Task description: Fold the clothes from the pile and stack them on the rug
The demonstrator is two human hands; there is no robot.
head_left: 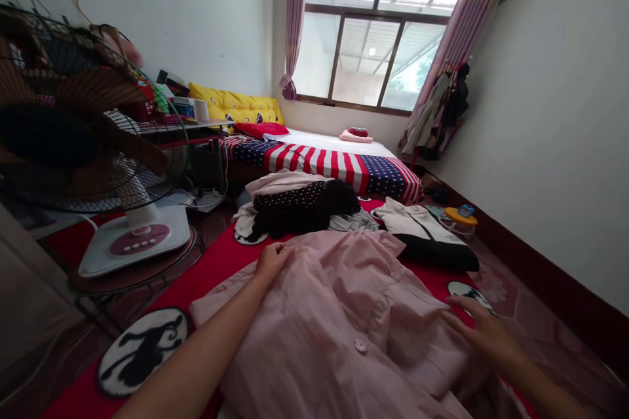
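A pale pink buttoned shirt [344, 314] lies spread on a red blanket [221, 262] in front of me. My left hand [271, 259] rests on the shirt's upper left shoulder area, fingers curled down onto the cloth. My right hand [484, 330] lies flat on the shirt's right side, fingers stretched out and apart. A white button [361, 345] shows on the shirt's front placket.
A pile of clothes [299, 206] with a black dotted garment lies beyond the shirt, a black and white garment [427, 236] to its right. An electric fan [98, 144] stands at left. A mattress with a stars-and-stripes cover [334, 167] lies under the window. A yellow-lidded container [460, 219] is near the right wall.
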